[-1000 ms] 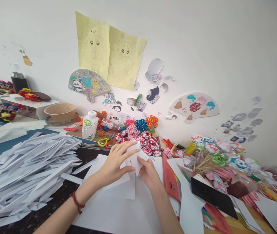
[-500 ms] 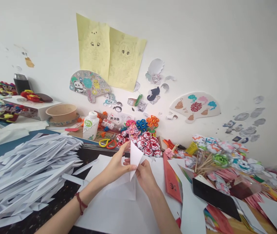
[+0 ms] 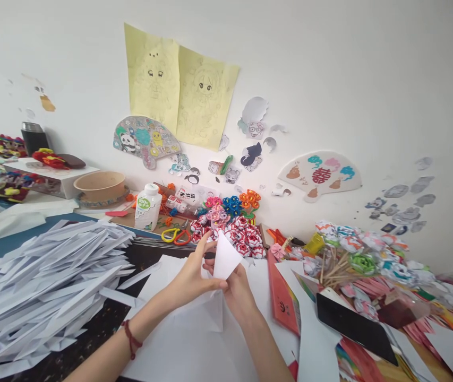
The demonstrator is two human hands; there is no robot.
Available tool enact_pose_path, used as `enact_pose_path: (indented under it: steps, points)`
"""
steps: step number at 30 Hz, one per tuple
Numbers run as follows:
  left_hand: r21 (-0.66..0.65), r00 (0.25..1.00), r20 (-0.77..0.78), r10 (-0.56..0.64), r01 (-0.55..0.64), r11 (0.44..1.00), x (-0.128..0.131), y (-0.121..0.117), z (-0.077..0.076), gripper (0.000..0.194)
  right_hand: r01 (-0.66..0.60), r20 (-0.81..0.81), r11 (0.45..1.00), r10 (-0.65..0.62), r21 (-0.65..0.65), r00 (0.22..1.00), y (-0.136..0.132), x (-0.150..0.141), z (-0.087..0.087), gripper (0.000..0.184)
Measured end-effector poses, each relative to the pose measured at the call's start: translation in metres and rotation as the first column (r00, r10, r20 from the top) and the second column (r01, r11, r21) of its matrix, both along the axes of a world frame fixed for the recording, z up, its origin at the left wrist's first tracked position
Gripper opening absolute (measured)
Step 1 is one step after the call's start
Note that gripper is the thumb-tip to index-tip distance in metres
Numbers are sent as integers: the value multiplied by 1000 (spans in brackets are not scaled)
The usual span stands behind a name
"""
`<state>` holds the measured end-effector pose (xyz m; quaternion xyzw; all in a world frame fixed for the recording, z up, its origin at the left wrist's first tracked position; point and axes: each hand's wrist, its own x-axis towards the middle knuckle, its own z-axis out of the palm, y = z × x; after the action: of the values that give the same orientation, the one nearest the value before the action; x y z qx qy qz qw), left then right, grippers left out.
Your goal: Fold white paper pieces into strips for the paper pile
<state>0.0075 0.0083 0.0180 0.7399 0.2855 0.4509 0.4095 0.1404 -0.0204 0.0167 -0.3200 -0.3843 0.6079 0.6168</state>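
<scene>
From the head view, a dark table [image 3: 104,317] runs up to a white wall [image 3: 309,79], where yellow paper [image 3: 206,101] hangs above a painted fan [image 3: 146,139]. Paper strips [image 3: 51,286] heap on the left, a phone [image 3: 356,329] lies on the right, white sheets [image 3: 194,345] spread between. And just above those sheets, there's the folded paper [image 3: 226,259]! The right hand [image 3: 240,294] is clamped on it, fingers partly hidden behind; the left hand [image 3: 194,273] curves around its left side, thumb and forefinger well apart, any grip hard to tell. The forearms [image 3: 268,339] run off the bottom edge. Half a second ago the paper looked narrower, a point dangling below the left thumb; now it's swung broader, that point out of sight.
</scene>
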Motion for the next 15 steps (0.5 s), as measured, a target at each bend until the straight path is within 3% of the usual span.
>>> enact_pose_path:
  steps: [3,7,11,15]
  points:
    - [29,999,-46,-26,28,999,-2,0,0,109,45,-2,999,-45,-20,999,-1,0,1,32]
    - [30,999,-39,2,-1,1000,-1,-3,6,88,128,-36,992,-129,-12,991,-1,1,0,35]
    - [-55,998,65,20,-17,998,1,-3,9,65,155,-39,988,-154,23,987,0,3,-1,40]
    - [-125,990,135,34,-17,992,-1,2,8,58,136,55,991,-137,6,989,1,4,-1,41]
